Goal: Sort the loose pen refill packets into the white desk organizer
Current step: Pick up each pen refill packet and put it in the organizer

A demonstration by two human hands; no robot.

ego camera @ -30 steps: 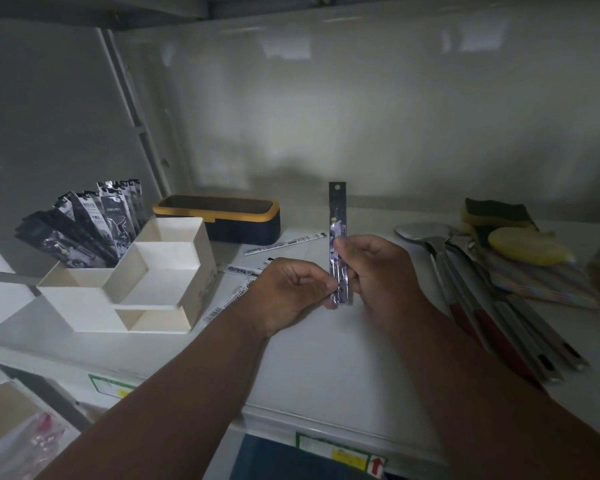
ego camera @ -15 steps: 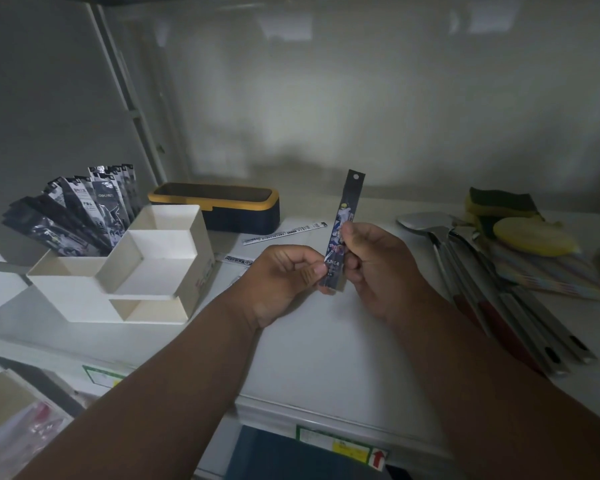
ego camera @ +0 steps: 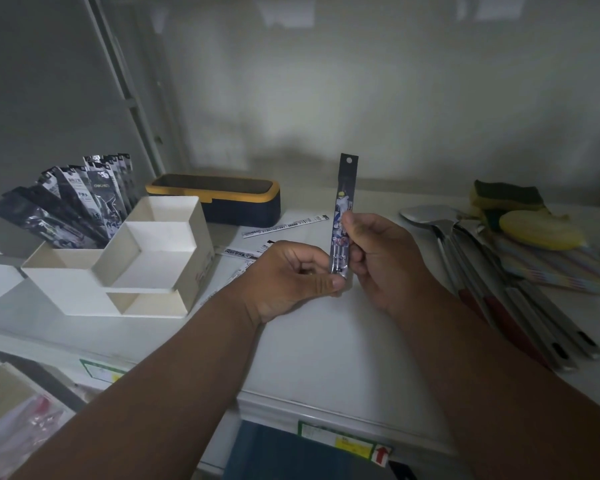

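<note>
Head view: my left hand (ego camera: 291, 271) and right hand (ego camera: 378, 254) pinch one refill packet (ego camera: 343, 220) upright to read it; the white organizer (ego camera: 174, 244) waits at nine o'clock.

Swung the refill packet (ego camera: 343, 220) from its rightward lean of half a second ago to nearly upright, much as it stood a second ago; kept it pinched at the lower end, above the shelf (ego camera: 326, 341), between left hand (ego camera: 291, 275) and right hand (ego camera: 381, 258); slid the left thumb, it seemed, toward the packet's bottom edge, though dim light made that hard to judge; shifted the right fingertips slightly higher along its side.
</note>
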